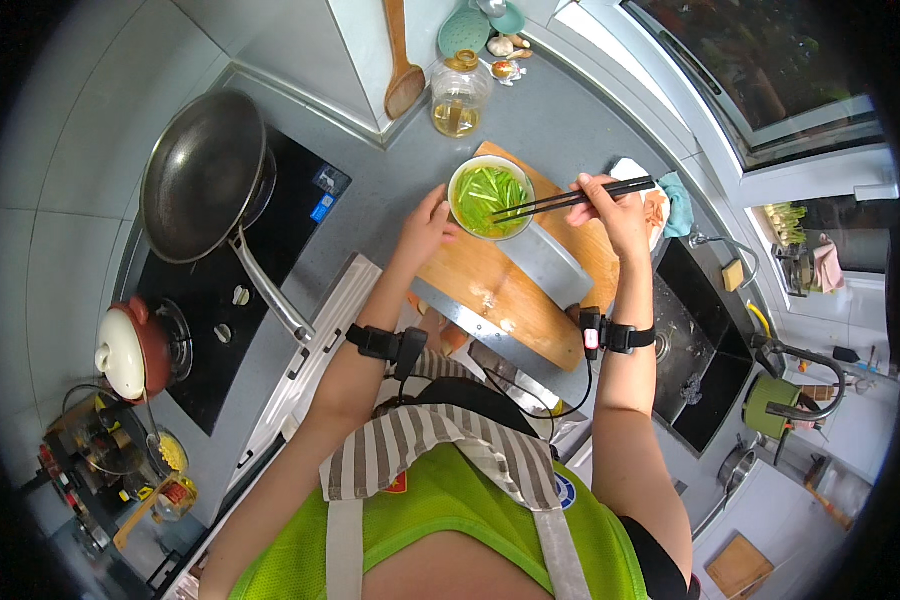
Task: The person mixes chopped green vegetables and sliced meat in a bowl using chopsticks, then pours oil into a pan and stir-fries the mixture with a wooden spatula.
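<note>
A white bowl [526,174] of yellowish liquid and chopped green leaves [489,189] rests by the far end of a wooden cutting board [495,289]. My right hand [607,210] holds black chopsticks [562,202], their tips in the bowl among the greens. My left hand [426,229] is at the bowl's left side, fingers apart; whether it touches the rim I cannot tell. A cleaver [546,264] lies on the board, its blade beside the bowl's near edge.
On the left, a frying pan [206,180] and a lidded red pot [131,352] stand on the black cooktop [270,255]. Behind the bowl is a glass jar [459,101]. A black sink [709,375] lies right, with a white plate [630,169] and teal cloth [676,204] near it.
</note>
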`<state>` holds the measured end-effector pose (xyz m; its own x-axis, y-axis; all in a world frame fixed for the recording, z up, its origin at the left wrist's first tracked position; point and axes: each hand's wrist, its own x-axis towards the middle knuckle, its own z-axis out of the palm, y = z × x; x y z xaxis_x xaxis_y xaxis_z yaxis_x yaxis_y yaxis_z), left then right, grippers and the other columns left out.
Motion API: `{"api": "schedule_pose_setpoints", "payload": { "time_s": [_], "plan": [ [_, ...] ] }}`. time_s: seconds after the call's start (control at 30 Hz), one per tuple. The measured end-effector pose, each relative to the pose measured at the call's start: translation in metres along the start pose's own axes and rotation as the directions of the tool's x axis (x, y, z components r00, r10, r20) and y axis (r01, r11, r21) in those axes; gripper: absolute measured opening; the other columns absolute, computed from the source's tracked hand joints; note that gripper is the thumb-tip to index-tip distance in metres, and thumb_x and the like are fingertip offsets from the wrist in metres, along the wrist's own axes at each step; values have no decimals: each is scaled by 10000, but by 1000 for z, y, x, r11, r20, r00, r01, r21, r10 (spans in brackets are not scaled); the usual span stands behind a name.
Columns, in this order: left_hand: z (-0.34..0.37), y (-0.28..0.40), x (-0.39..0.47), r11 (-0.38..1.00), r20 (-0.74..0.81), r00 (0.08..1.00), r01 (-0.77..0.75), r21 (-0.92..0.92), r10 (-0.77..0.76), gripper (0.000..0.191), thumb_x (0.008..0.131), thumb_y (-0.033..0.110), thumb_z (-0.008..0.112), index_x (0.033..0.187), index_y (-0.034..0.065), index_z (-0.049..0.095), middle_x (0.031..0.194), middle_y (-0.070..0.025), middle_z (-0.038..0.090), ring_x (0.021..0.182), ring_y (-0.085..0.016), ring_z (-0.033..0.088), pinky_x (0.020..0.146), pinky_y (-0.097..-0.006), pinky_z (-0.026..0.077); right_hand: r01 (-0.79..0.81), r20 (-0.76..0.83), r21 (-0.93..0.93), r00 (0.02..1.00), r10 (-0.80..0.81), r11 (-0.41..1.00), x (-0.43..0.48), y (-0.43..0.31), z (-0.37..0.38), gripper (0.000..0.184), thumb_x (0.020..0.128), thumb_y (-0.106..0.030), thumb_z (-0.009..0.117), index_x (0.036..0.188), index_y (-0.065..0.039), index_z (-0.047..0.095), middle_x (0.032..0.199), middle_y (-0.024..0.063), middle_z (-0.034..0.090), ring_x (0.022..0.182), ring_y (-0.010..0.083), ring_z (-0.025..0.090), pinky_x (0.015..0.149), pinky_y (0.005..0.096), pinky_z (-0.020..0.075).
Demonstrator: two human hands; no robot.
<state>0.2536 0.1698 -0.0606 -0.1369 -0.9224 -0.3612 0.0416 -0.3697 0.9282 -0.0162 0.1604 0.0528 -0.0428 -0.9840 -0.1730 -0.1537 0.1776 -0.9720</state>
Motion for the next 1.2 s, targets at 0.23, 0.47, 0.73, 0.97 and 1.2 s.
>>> {"api": "schedule_pose_setpoints", "payload": {
  "time_s": [0.23,0.47,0.73,0.97,1.2],
  "plan": [
    [1,4,-3,1000,14,1000,-25,18,25,431,944,138,472,1362,66,396,1082,-123,597,760,-157,648,622,-272,552,-48,-137,78,989,59,996,-4,28,3,252,915,-190,573,899,57,621,661,134,649,549,181,643,528,246,533],
    [3,7,-3,998,59,998,18,54,-21,466,960,129,438,1402,52,314,1317,-126,477,842,-182,637,709,-294,559,-67,-29,319,996,80,945,-10,45,19,264,908,-197,590,926,66,620,699,138,656,579,198,656,539,263,547],
    [9,16,-9,994,69,997,50,-97,-44,498,956,122,431,1419,58,258,1332,-142,455,898,-245,650,736,-324,567,36,-103,410,995,8,911,-15,51,27,260,922,-197,565,954,59,605,729,177,663,597,207,665,556,278,559],
    [26,23,-21,987,-14,997,72,-145,-75,492,940,67,432,1383,35,221,1314,-171,425,984,-291,621,779,-357,573,127,-345,271,938,-27,954,-43,46,28,254,928,-187,559,913,62,608,712,147,659,596,180,650,545,262,537],
    [63,17,-49,928,-54,991,93,-361,-121,574,934,27,420,1407,76,97,1333,-169,378,992,-298,611,821,-366,555,352,-121,-240,914,-388,905,-70,38,55,142,852,-63,628,977,4,630,835,126,656,719,191,645,630,280,511]
  ]
}}
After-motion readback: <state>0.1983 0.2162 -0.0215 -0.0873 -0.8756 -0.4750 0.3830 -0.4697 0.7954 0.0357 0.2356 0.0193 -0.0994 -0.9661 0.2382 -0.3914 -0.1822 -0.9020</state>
